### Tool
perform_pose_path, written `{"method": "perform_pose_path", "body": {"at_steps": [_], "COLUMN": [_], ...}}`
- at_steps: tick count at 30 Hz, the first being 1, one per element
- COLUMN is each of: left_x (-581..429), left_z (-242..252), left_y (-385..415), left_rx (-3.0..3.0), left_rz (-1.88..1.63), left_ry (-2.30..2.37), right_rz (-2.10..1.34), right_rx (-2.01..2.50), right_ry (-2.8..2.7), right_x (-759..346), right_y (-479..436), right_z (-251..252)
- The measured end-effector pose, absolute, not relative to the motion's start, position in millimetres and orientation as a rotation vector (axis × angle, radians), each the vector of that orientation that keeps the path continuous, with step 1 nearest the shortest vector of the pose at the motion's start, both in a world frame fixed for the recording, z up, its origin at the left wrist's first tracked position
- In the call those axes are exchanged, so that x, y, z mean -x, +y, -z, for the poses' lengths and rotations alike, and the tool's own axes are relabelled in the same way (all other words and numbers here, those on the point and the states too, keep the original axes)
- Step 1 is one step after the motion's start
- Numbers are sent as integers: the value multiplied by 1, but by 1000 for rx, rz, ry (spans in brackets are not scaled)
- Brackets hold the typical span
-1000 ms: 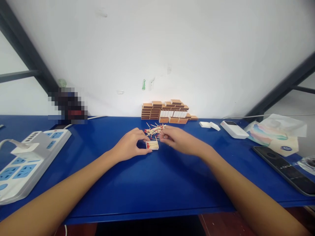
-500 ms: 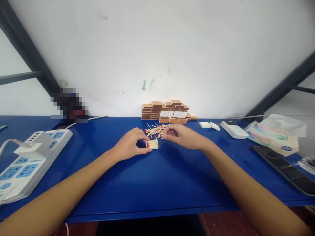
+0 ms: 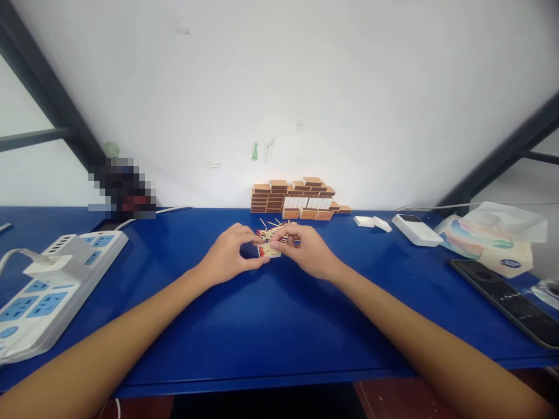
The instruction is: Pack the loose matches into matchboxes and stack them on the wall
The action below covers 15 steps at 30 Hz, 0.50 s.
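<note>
A small white matchbox tray (image 3: 275,255) filled with red-headed matchsticks lies on the blue table. Thumb and fingers of my left hand (image 3: 229,251) grip it at its left end. My right hand (image 3: 308,249) is closed in a pinch at the tray's upper right, its fingertips over the matchsticks inside. Whatever sits between those fingertips is too small and too covered to make out. Just behind the tray is a loose pile of matchsticks (image 3: 267,232), partly hidden by my right hand.
Stacked brown matchboxes (image 3: 267,201) stand against the wall. To their right lie a white open box piece (image 3: 364,222), a white device (image 3: 417,230), a tissue pack (image 3: 506,256) and a black phone (image 3: 506,299). A power strip (image 3: 78,291) with a plug occupies the left.
My right hand has moved left, from the right side of the matchstick pile to above the tray. My left hand keeps its grip on the tray, which has shifted slightly away from me.
</note>
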<state>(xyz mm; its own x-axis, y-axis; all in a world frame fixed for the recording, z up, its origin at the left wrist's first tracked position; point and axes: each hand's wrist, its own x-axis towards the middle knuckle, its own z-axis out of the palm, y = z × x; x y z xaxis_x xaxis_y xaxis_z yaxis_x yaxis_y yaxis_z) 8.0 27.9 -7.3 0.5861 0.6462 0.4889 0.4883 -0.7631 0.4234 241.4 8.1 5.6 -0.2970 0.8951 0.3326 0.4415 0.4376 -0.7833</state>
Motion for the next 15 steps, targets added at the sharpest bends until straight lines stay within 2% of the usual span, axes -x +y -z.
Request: {"method": "perform_pose_path", "body": {"at_steps": [4,15], "left_x": [-8,-9], "left_z": [6,4], "left_y": [29,27], "left_rx": [-2547,-2535], "left_rz": [-1031,-948], "left_ry": [966,939], "right_rz": [-676,-478], "right_rx": [1166,1082], "right_ry": [-1935,-2174], "right_x": [-240,-250], "right_y": [10,10], "right_z": [2,-2]}}
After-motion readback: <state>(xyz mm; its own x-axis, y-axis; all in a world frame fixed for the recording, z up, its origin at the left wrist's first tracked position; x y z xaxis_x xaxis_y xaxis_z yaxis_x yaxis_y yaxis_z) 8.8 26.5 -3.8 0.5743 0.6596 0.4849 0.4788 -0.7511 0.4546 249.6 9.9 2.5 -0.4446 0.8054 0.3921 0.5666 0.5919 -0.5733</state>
